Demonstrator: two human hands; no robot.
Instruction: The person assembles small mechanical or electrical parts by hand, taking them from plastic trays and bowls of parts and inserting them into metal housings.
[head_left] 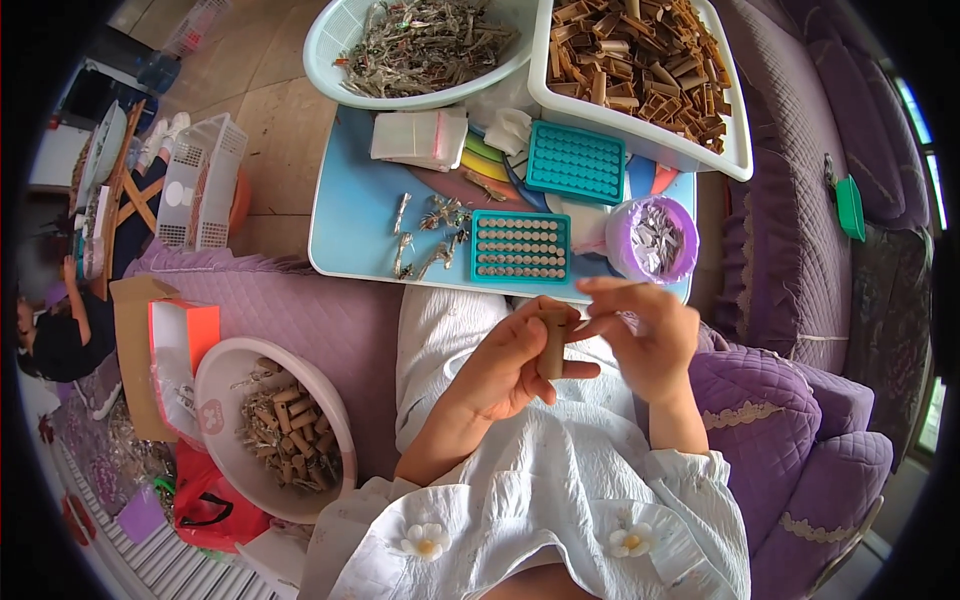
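Observation:
A small brown cardboard tube [552,345] stands nearly upright in my left hand [508,362], held between the thumb and fingers over my lap. My right hand [648,335] is just to the right of the tube, slightly blurred, its fingers stretched toward the tube's upper end and apart from each other. I see nothing held in it. Beyond my hands, on the blue low table [350,220], lies a teal tray [520,246] with rows of round pale pieces. Beside that tray is a purple-rimmed tub [690,265] of silvery scraps.
Twisted silvery strands [440,215] lie on the table near a second teal tray [575,162] and a clear box [418,138]. Behind are a basin [318,60] of strands and a white bin [742,120] of brown pieces. Left, a pink basin [215,380] holds tubes. A person [75,335] sits far left.

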